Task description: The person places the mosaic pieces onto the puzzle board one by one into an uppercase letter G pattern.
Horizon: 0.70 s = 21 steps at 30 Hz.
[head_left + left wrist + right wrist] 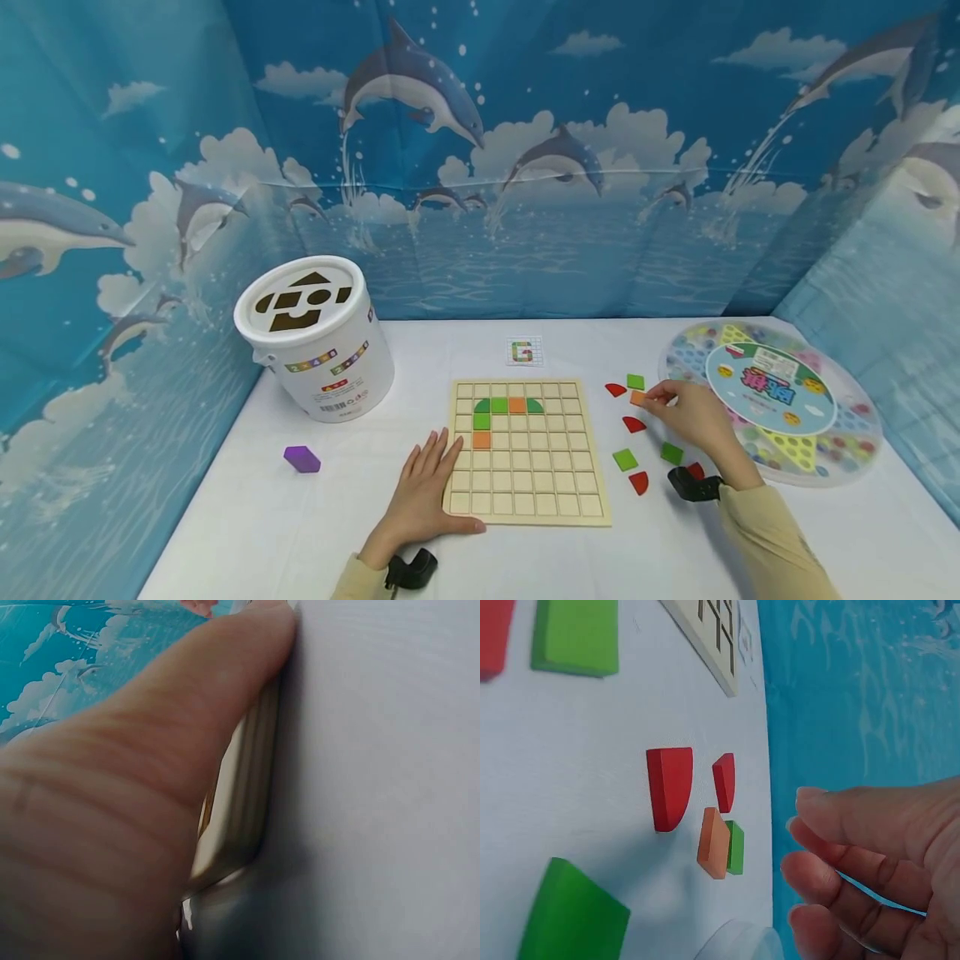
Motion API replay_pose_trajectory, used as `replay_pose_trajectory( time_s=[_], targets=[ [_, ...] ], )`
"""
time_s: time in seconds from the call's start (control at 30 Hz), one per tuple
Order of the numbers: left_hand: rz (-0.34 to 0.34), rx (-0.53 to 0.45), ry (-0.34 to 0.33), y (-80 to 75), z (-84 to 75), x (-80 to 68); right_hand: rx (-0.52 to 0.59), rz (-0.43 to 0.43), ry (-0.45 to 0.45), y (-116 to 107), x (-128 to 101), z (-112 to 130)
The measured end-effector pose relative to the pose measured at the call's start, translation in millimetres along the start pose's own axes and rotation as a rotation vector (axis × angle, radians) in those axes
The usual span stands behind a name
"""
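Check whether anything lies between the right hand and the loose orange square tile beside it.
Nothing visible does. In the head view, the right hand is close beside the loose orange square tile; a green square tile lies just beyond that tile and a red quarter-circle tile to its left, neither in between.

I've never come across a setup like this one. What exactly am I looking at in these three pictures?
There is no machine here, only a person's two bare hands. The wide picture comes from a camera on the head, the other two from cameras on the wrists. On the white table are a gridded board holding six pieces, a small card, a bucket, a purple block, a round disc and loose red and green pieces. The left hand rests at the board's edge. The right hand hovers by a loose orange square; its wrist view shows a gap, so it holds nothing.
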State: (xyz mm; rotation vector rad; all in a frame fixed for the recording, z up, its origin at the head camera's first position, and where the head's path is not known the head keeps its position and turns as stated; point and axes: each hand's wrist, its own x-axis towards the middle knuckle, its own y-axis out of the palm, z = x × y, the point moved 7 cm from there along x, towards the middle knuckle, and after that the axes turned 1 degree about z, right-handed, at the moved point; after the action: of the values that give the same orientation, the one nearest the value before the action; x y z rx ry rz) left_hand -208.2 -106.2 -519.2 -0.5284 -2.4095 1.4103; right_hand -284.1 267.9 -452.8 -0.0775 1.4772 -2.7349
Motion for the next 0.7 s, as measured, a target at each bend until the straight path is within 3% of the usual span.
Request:
replay_pose_trajectory(
  time_s=[0.17,0.4,0.7],
  targets=[
    [-0.013,-0.002,0.012,-3.0,-1.8,-0.3,-0.042,0.062,0.009,4.0,18.0,2.0],
    [-0.014,-0.007,0.014,-3.9,-2.2,0.2,-0.166,0.183,0.097,14.3,45.3,-0.5],
    [-0.024,-0.012,0.022,-3.2,-1.3,-0.3,-0.277,0.222,0.154,22.6,59.7,-3.3]
  ],
)
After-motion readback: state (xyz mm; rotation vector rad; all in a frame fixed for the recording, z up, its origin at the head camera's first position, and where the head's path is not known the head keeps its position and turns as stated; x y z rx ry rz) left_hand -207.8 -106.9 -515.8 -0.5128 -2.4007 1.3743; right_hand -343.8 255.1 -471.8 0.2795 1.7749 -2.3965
